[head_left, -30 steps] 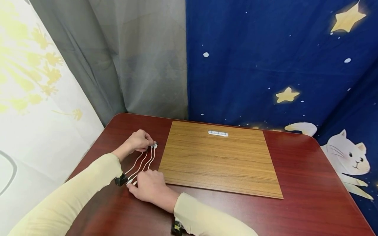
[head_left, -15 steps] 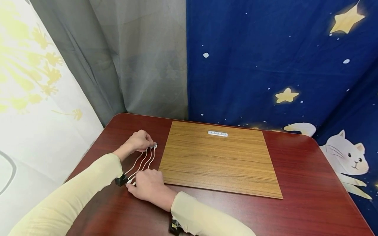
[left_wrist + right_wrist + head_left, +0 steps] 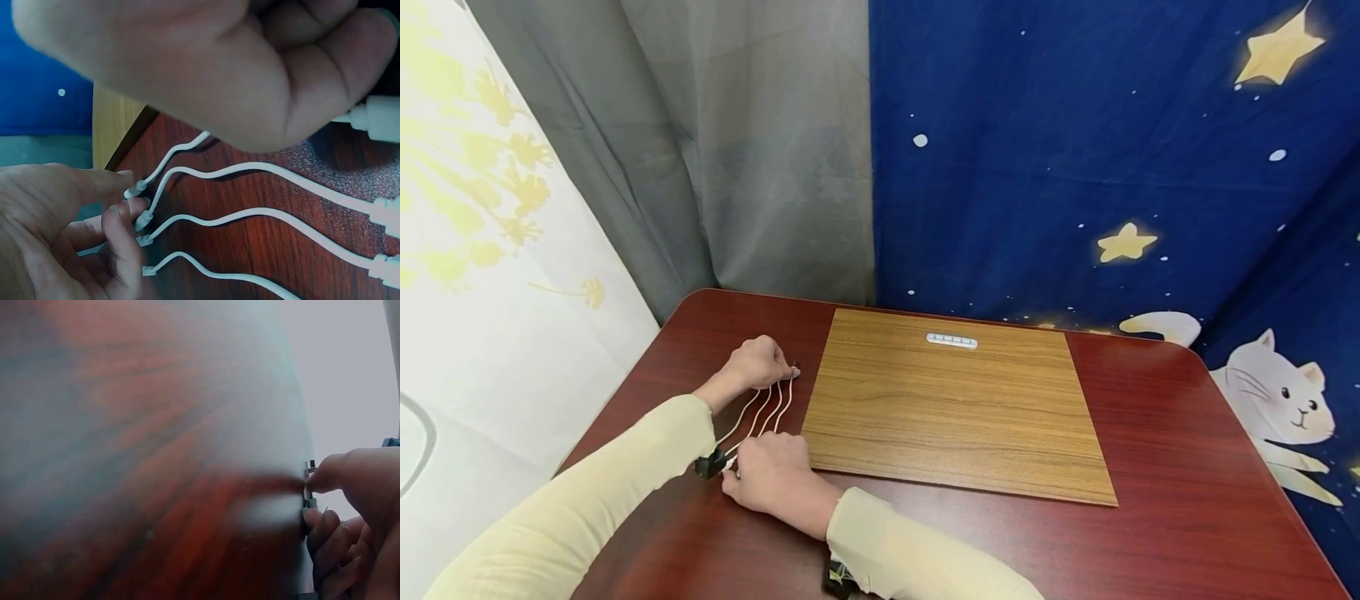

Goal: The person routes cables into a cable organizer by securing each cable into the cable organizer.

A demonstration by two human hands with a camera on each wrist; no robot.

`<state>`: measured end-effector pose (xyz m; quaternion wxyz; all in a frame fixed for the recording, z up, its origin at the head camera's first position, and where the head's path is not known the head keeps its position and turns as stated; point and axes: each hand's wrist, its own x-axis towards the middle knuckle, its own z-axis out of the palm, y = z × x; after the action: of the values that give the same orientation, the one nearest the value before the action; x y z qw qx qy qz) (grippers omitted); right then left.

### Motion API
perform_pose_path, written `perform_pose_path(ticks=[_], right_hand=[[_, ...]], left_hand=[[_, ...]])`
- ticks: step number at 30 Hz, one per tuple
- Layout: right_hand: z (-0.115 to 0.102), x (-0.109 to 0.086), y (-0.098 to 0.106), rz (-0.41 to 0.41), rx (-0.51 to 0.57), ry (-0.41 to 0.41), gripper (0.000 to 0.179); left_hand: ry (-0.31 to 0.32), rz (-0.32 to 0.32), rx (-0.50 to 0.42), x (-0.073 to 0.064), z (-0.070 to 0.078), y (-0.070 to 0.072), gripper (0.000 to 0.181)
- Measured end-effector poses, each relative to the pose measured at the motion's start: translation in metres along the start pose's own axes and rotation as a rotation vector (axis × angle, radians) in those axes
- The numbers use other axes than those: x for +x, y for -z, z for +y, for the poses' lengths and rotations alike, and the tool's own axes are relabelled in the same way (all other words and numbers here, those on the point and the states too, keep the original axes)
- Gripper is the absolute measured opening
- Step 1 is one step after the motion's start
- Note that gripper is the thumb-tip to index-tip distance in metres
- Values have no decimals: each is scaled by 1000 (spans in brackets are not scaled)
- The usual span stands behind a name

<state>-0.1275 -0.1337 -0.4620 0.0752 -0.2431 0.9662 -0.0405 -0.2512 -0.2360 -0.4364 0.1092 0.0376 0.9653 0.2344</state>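
Note:
Several white charging cables lie side by side on the left of the dark red table. My left hand is at their far ends. In the left wrist view, its curled fingers and thumb pinch a small cable plug; other plugs sit against the fingers. My right hand is at the near ends, with its thumb and forefinger closed by a white connector. That hand looms large across the top of the left wrist view, with larger white connectors below it. In the right wrist view, its fingertips pinch small parts seen edge-on.
A wood-grain board lies right of both hands, with a pale oblong fitting near its back edge. A grey curtain and a blue starry curtain hang behind the table.
My left hand has shifted slightly right along the row, covering a far plug that showed earlier. My right thumb and fingers have moved a little over the near connectors, hiding one.

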Motion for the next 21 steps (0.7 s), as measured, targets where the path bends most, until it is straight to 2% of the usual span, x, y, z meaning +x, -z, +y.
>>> perform_pose_path(ticks=[8, 13, 21], right_hand=[[-1, -1, 2, 7, 9, -11, 40], [-2, -3, 3, -15, 28, -36, 38], [-3, -6, 2, -23, 24, -15, 35]], left_hand=[[14, 29, 3, 2, 2, -6, 47], [19, 36, 2, 3, 4, -7, 46], [51, 32, -31, 5, -1, -6, 42]])
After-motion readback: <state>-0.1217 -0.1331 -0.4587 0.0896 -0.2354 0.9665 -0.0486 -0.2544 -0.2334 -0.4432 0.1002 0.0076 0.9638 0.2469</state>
